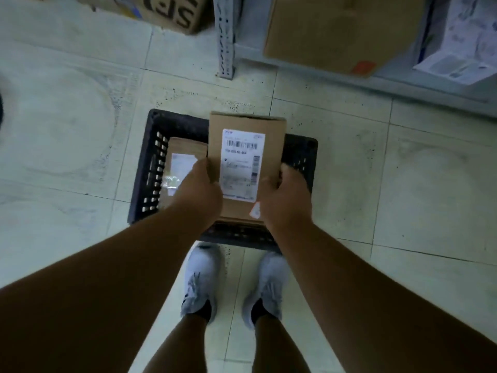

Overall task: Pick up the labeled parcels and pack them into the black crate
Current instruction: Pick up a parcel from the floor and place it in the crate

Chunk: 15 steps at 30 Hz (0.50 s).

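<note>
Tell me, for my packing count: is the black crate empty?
Not empty: one labeled parcel already lies inside the black crate, left side.

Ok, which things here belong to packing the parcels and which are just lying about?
Job:
- brown cardboard parcel with white barcode label, gripped by left hand and right hand
- black slatted plastic crate
- second brown labeled parcel inside crate

Lying about:
- large cardboard boxes on grey metal shelf
- printed paper sheet

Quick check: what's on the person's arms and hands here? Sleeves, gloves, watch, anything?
Nothing visible. The left hand and the right hand are bare, with no gloves, rings or tape. Both forearms are bare right to the frame edge: no sleeves, watch or wristband in view. The only clothing visible is light grey sneakers with dark socks.
</note>
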Each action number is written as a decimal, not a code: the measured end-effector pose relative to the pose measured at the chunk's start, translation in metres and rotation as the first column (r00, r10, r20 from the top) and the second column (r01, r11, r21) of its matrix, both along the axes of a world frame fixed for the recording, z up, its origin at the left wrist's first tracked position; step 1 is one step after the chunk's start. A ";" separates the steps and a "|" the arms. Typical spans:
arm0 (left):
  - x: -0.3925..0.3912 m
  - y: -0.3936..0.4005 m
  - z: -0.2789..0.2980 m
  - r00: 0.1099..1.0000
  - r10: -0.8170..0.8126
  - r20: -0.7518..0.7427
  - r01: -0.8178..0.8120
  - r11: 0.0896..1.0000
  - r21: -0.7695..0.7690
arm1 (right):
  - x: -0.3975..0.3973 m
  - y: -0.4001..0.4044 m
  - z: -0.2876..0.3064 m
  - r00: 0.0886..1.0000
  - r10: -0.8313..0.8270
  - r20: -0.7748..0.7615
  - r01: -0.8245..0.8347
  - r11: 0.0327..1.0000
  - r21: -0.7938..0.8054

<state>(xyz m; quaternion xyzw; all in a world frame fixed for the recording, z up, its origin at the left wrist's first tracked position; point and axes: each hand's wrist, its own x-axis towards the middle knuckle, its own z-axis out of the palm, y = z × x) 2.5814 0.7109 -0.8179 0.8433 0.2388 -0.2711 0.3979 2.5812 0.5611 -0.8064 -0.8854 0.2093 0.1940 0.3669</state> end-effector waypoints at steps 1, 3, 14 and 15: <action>0.002 0.003 -0.023 1.000 -0.025 -0.012 0.025 1.000 0.015 | -0.001 0.002 -0.025 0.999 -0.012 -0.037 0.013 0.999 0.040; 0.009 0.009 -0.065 0.993 -0.099 -0.068 0.102 0.994 0.043 | -0.002 0.005 -0.070 0.995 -0.019 -0.093 0.026 0.997 0.077; 0.019 -0.001 -0.201 0.616 -0.584 -0.529 0.756 0.626 0.191 | -0.009 0.026 -0.235 0.938 -0.094 -0.333 0.158 0.972 0.173; 0.014 -0.003 -0.204 0.514 -0.639 -0.572 0.841 0.506 0.190 | -0.009 0.028 -0.239 0.932 -0.059 -0.357 0.132 0.974 0.185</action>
